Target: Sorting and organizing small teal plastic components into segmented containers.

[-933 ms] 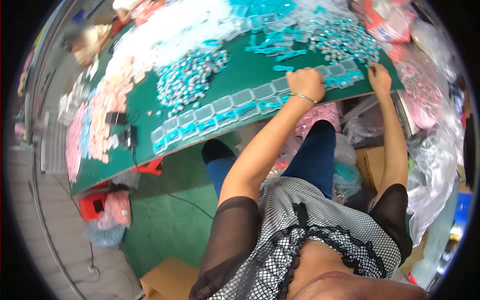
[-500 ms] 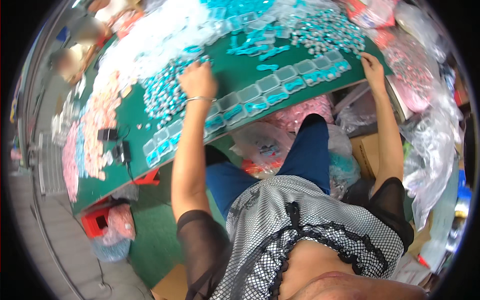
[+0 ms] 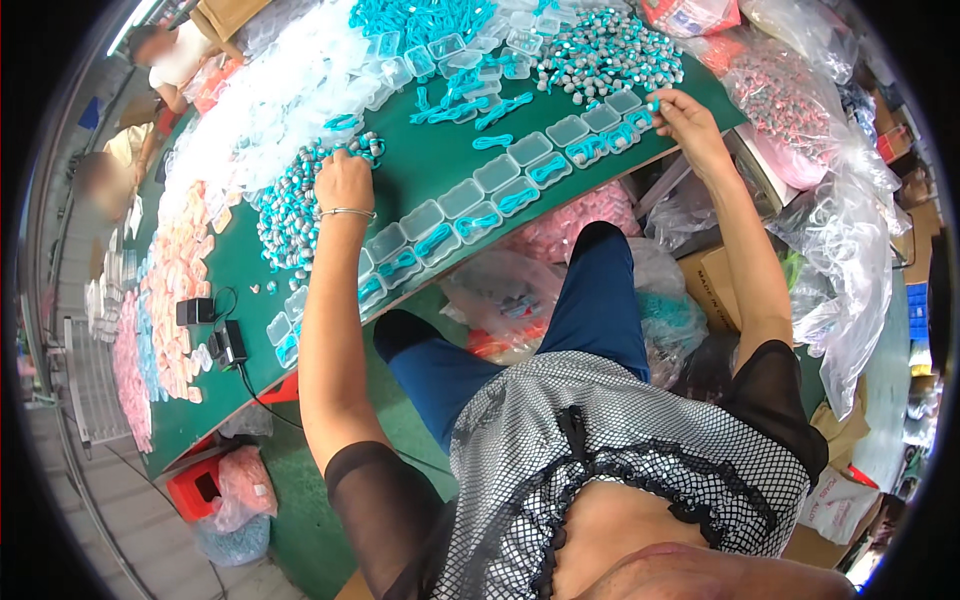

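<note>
A row of small clear plastic boxes with raised lids runs along the near table edge, teal cord bundles lying in several of them. My left hand reaches to the right side of a heap of small teal-and-grey pieces; its fingers are curled down and their tips are hidden. At the right end of the row, my right hand pinches a small teal-and-grey piece between thumb and fingers, beside the last box. A single teal cord bundle lies behind the row.
Another heap of teal-and-grey pieces sits at the back right. Teal cords and clear boxes pile up at the back. Peach pieces and black adapters lie left. Plastic bags crowd the right. Two people are at far left.
My right hand has moved leftward from the edge of the right heap to the last box, with a small piece at its fingertips. My left hand stays at the left heap. The whole view has shifted.
</note>
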The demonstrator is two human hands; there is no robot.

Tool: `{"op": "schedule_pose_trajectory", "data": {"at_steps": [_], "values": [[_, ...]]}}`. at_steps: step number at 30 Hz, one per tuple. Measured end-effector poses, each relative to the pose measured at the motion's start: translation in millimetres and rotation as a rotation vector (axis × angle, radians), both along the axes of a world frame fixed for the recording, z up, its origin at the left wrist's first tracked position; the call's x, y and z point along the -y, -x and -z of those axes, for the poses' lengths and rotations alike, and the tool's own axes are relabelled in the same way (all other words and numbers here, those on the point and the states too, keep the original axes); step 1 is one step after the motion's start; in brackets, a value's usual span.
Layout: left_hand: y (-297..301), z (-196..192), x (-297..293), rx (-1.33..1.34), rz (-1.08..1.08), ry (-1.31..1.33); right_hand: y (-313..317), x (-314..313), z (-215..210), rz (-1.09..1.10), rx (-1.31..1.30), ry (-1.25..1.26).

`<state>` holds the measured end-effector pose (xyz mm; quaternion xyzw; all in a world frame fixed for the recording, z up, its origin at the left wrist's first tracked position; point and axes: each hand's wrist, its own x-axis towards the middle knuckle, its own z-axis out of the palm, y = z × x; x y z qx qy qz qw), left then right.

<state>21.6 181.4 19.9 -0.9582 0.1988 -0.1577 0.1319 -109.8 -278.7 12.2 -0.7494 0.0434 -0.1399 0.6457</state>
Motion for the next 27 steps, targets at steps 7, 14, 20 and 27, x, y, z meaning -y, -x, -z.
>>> {"op": "schedule_pose_trajectory", "data": {"at_steps": [7,14,20,27], "values": [[-4.6,-5.0,-11.7,-0.049,-0.013,0.038,3.3,-46.3,-8.8,-0.287,-0.151,-0.213],[-12.7,-13.7,-27.3,-0.089,0.062,0.325,8.2,-56.8,-12.5,-0.386,-0.128,-0.211],[-16.9,-0.7,-3.2,-0.022,0.014,-0.144,11.4,-56.6,-9.5,-0.317,-0.076,-0.130],[2.6,-4.2,4.5,-0.137,0.108,0.285,9.7,-63.8,-12.7,-0.277,0.091,0.016]]}}
